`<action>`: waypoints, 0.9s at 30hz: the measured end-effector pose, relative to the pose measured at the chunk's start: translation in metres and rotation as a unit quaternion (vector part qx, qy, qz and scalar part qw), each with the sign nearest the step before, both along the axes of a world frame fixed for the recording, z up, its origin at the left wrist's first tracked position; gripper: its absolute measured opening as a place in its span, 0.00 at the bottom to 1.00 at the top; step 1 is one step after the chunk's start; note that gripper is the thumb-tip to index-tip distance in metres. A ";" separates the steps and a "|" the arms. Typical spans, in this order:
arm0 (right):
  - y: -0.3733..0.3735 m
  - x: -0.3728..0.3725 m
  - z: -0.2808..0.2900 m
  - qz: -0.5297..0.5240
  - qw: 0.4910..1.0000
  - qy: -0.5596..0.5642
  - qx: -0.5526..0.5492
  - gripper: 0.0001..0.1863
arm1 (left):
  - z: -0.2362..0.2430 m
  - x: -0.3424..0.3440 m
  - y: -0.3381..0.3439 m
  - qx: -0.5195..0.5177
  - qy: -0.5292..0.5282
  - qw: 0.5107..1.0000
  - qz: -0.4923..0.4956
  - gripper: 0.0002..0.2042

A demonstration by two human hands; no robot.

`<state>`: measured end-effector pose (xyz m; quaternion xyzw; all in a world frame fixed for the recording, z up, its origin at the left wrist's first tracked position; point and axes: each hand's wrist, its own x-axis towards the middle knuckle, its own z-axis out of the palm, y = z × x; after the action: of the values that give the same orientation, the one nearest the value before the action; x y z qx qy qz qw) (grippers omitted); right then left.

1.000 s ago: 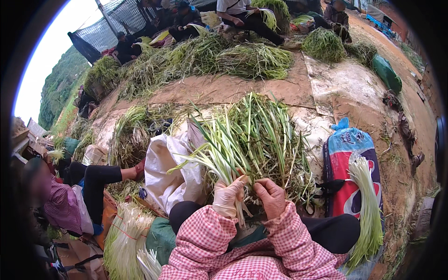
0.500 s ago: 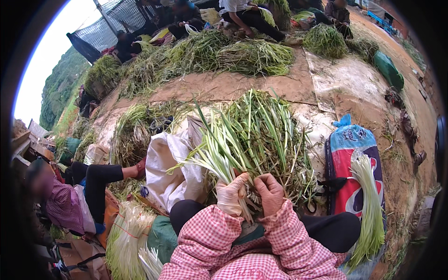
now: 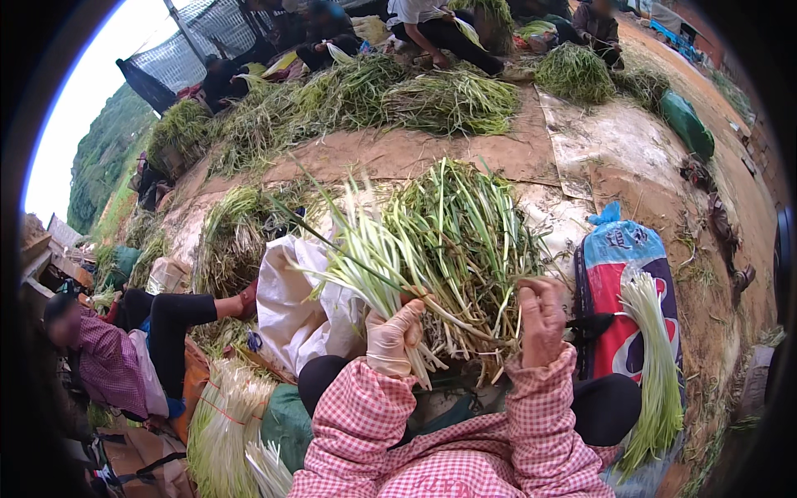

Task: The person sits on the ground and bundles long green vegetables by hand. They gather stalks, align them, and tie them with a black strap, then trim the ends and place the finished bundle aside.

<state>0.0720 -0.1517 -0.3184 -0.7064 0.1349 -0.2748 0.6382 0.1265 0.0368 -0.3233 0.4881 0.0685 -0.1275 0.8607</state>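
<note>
My left hand (image 3: 396, 340), in a thin pale glove, is closed around a bunch of long chive-like stalks (image 3: 365, 257) with white bases and green leaves. The bases poke out below my fist and the leaves fan up to the left. My right hand (image 3: 541, 319) is bare and raised to the right, fingers curled together; whatever may be between them cannot be made out. Just beyond both hands lies a big heap of uncleaned green stalks (image 3: 465, 224) with brown, dry leaves. One long stem (image 3: 469, 325) crosses the gap between my hands.
A white sack (image 3: 303, 290) lies left of the heap. Trimmed stalks (image 3: 652, 365) rest on a red and blue bag (image 3: 623, 257) at right; banded bundles (image 3: 231, 423) lie lower left. A person (image 3: 116, 357) sits at left. More people and piles (image 3: 448, 101) line the far side.
My right hand has moved away from the bunch to the right and slightly up. My left hand keeps its hold on the stalks, shifted a little left.
</note>
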 end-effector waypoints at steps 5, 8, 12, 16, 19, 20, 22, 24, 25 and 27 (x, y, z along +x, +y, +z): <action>0.022 0.022 0.001 0.149 0.973 0.001 -0.178 0.15 | -0.001 -0.014 -0.026 0.055 0.019 0.997 -0.056 0.06; 0.001 0.026 0.010 0.088 0.990 -0.006 0.106 0.06 | -0.013 -0.010 -0.018 0.046 0.019 0.997 -0.066 0.06; -0.045 0.023 0.013 0.047 0.912 -0.147 0.380 0.04 | -0.020 -0.001 0.002 0.020 0.058 0.997 -0.035 0.05; -0.038 0.017 0.002 0.014 0.915 -0.129 0.381 0.05 | -0.042 0.033 0.057 -0.078 0.026 0.987 0.135 0.05; -0.030 0.012 0.013 0.035 0.935 -0.075 0.345 0.04 | -0.015 0.016 0.056 -0.120 -0.055 0.990 0.048 0.08; -0.020 0.016 0.016 0.024 0.937 -0.063 0.343 0.05 | -0.002 0.005 0.049 -0.110 -0.072 0.991 0.019 0.08; -0.015 0.017 0.013 0.064 0.959 -0.047 0.273 0.05 | 0.018 -0.012 0.015 -0.040 -0.123 0.991 -0.018 0.09; 0.005 0.019 0.026 0.107 0.964 -0.006 0.245 0.06 | 0.026 -0.023 -0.007 0.039 -0.109 0.993 -0.018 0.09; 0.011 0.019 0.028 0.112 0.958 -0.007 0.265 0.06 | 0.031 -0.028 -0.023 0.045 -0.069 0.996 -0.024 0.09; 0.017 0.020 0.022 0.120 0.949 -0.011 0.293 0.06 | 0.021 -0.033 -0.045 0.064 0.003 0.996 -0.069 0.10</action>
<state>0.0918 -0.1347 -0.2968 -0.4964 0.1169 -0.1522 0.8466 0.0935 -0.0083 -0.3018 0.5452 0.0455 -0.1833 0.8168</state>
